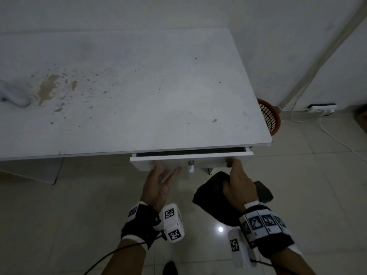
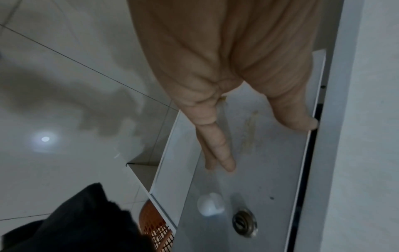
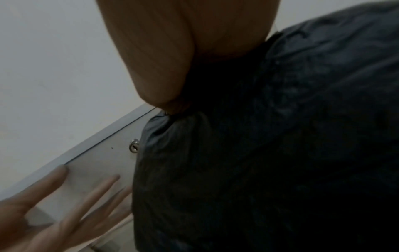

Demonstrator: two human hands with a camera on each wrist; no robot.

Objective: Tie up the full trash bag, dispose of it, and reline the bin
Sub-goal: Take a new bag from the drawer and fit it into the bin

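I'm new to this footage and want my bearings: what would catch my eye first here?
Both hands meet at a slightly open white drawer under the desk's front edge: the left hand lies flat against its front, the right hand touches it while holding a black bag. Brown stains mark the desktop's left side. An orange basket peeks from behind the desk's right corner.

A white table (image 1: 158,100) carries brownish stains and grey speckles near its left edge. Its drawer (image 1: 190,161) front is white, with a silvery lock (image 2: 244,223) and a white knob (image 2: 210,205). The bag (image 1: 214,199) is black. A red-orange slotted bin (image 1: 271,120) stands beside the table's right edge, on pale glossy floor tiles (image 1: 297,185)
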